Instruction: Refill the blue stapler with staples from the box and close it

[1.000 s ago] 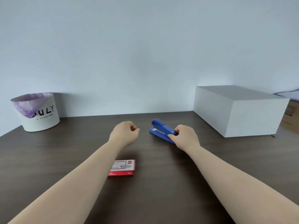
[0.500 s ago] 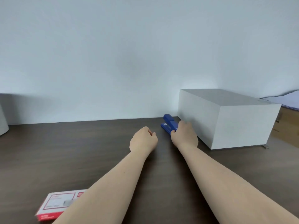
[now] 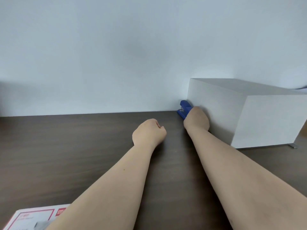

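Observation:
The blue stapler [image 3: 184,109] lies closed on the dark table, at the far side, close against the left face of a white box. My right hand [image 3: 196,119] is wrapped around its near end, hiding that half. My left hand [image 3: 149,132] rests as a loose fist on the table a little to the left, holding nothing. The red and white staple box [image 3: 34,217] lies flat at the bottom left edge of the view, partly covered by my left forearm.
A large white box [image 3: 259,117] stands on the right side of the dark wooden table [image 3: 66,146], against the pale wall. A small metal piece [image 3: 293,145] lies at the box's near right corner.
The view has swung right and forward: the white bin has left the view and the staple box has slid to the bottom left. My right hand has stayed on the stapler, which moved beside the white box.

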Demonstrator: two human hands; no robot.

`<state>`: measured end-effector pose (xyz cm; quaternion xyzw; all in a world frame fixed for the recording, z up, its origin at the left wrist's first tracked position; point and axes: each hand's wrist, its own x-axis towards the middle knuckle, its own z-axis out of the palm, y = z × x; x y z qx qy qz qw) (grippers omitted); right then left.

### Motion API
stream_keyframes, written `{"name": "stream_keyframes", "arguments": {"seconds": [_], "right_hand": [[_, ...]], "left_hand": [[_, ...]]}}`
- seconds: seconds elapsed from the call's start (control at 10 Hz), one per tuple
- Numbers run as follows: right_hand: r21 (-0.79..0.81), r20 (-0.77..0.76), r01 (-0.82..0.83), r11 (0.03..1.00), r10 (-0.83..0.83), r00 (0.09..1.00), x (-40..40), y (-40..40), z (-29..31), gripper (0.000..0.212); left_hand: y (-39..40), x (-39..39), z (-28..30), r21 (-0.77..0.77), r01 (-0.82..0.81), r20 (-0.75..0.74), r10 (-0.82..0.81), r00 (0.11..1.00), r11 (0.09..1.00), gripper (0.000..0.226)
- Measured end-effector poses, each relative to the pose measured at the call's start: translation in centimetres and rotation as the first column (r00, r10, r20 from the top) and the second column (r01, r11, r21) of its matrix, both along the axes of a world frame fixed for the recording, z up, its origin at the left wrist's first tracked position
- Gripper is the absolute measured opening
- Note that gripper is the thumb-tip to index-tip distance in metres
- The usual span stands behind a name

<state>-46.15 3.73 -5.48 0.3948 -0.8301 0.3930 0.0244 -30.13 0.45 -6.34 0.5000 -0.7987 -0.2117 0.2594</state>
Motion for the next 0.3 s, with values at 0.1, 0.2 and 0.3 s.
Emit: {"name": "stream_keyframes", "arguments": {"seconds": [0.1, 0.2, 0.3], "right_hand": [[-0.04, 0.037, 0.108, 0.993, -0.106, 0.994, 0.46, -0.08, -0.21, 0.01], [-0.013, -0.14, 0.196, 0.98, -0.196, 0.97, 0.84, 0.18, -0.48, 0.033], [-0.038, -0.13, 0.18, 0.983, -0.184, 0.974, 0.54, 0.27, -0.78, 0.031]], "left_hand": [[0.1, 0.09, 0.06, 0.008, 0.019, -0.003, -0.019, 1.0, 1.0, 0.017], [0.24, 0.3, 0.04, 0.016, 0.032, -0.011, -0.031, 0.999, 0.999, 0.014], [0.3, 0.28, -0.04, 0.014, 0.045, -0.039, -0.044, 0.998, 0.999, 0.014]]}}
